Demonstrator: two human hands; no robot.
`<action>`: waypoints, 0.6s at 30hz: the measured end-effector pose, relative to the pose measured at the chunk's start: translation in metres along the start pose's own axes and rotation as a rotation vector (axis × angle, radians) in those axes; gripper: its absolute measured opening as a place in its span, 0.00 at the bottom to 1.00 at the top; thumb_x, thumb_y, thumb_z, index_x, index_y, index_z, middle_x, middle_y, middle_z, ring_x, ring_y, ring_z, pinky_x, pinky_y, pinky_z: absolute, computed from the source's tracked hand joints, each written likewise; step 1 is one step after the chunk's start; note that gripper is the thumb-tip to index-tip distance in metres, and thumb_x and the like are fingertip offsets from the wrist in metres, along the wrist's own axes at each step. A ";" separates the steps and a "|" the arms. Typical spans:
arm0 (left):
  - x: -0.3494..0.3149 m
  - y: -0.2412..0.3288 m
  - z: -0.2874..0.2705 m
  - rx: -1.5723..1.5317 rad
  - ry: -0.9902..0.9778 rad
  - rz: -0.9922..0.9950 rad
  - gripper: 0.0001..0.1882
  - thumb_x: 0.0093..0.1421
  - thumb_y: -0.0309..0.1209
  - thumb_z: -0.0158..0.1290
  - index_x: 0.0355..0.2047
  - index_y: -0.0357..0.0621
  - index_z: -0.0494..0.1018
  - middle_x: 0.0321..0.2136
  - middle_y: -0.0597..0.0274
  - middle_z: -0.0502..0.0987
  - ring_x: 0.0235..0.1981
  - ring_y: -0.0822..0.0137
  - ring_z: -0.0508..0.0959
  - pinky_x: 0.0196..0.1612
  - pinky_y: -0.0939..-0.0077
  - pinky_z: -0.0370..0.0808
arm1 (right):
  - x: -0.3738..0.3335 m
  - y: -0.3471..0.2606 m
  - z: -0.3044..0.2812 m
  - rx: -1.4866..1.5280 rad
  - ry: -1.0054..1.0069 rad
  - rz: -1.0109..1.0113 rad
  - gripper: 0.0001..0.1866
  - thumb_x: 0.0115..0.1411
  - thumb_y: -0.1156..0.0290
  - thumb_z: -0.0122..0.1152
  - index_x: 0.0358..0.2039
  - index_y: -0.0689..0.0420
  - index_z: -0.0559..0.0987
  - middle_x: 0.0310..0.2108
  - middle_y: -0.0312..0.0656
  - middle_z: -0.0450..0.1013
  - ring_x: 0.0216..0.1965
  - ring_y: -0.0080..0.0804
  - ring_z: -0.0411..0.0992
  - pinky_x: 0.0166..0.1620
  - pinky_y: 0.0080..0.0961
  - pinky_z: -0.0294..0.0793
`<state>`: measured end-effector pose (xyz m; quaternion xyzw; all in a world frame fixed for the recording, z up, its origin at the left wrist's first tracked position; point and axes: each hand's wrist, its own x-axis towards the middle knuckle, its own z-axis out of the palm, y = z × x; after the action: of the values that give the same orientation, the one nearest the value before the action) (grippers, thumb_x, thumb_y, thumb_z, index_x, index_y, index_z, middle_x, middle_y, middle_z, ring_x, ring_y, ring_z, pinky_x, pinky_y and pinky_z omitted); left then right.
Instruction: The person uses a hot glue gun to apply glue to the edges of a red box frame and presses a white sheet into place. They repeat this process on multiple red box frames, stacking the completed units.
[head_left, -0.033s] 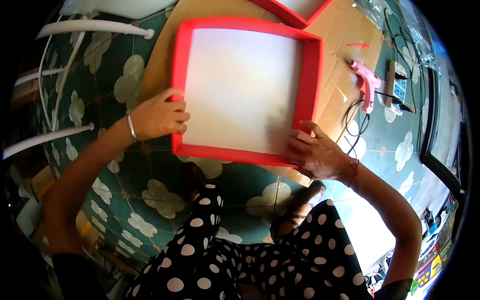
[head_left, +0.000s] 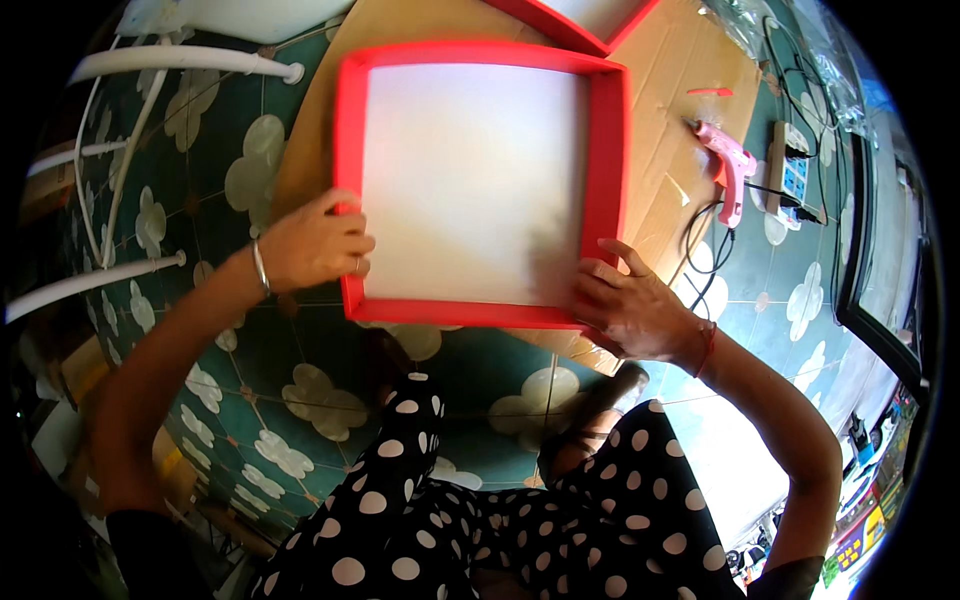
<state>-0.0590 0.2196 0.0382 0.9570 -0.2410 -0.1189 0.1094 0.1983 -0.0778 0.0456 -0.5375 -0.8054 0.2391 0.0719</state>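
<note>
A square, shallow red box (head_left: 606,165) with a white inner base fills the middle of the view. My left hand (head_left: 318,238) grips its left wall near the lower left corner, fingers curled over the rim. At the lower right corner, my right hand (head_left: 640,308) is wrapped round the wall, with fingertips inside the box. The thumb side of that hand rests along the right wall. Beneath the box lies a brown cardboard sheet (head_left: 665,150), partly covered by it.
A second red box (head_left: 556,22) sits beyond the first. To the right are a pink glue gun (head_left: 733,168) with a black cord, a small red strip (head_left: 710,92) and a power strip (head_left: 792,170). White metal tubes (head_left: 190,60) stand at left on the green tiled floor (head_left: 265,330).
The red box has shifted slightly left and turned a little anticlockwise. My left hand has moved slightly down with it; my right hand stays nearly in place.
</note>
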 end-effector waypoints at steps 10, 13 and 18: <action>0.096 0.134 0.050 -0.145 0.387 -0.404 0.05 0.47 0.32 0.52 0.27 0.52 0.74 0.26 0.72 0.71 0.32 0.71 0.72 0.37 0.76 0.69 | 0.025 -0.058 0.001 0.075 0.094 0.128 0.15 0.49 0.63 0.61 0.37 0.55 0.77 0.38 0.40 0.72 0.47 0.35 0.67 0.59 0.42 0.58; 0.113 0.142 0.045 -0.235 0.422 -0.532 0.08 0.47 0.32 0.53 0.29 0.48 0.75 0.27 0.70 0.71 0.33 0.68 0.72 0.36 0.73 0.70 | 0.026 -0.068 0.029 0.061 0.139 0.169 0.11 0.49 0.67 0.59 0.34 0.56 0.77 0.36 0.38 0.73 0.44 0.34 0.69 0.58 0.38 0.60; 0.061 0.118 0.035 -0.129 0.373 -0.524 0.12 0.47 0.31 0.54 0.34 0.45 0.73 0.28 0.66 0.72 0.33 0.65 0.73 0.36 0.70 0.71 | 0.012 -0.052 0.028 -0.188 0.121 0.137 0.07 0.48 0.72 0.57 0.30 0.55 0.76 0.32 0.37 0.72 0.40 0.30 0.71 0.56 0.36 0.62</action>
<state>-0.0682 0.0835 0.0257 0.9828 0.0457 0.0195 0.1776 0.1403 -0.0917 0.0436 -0.6091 -0.7799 0.1337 0.0532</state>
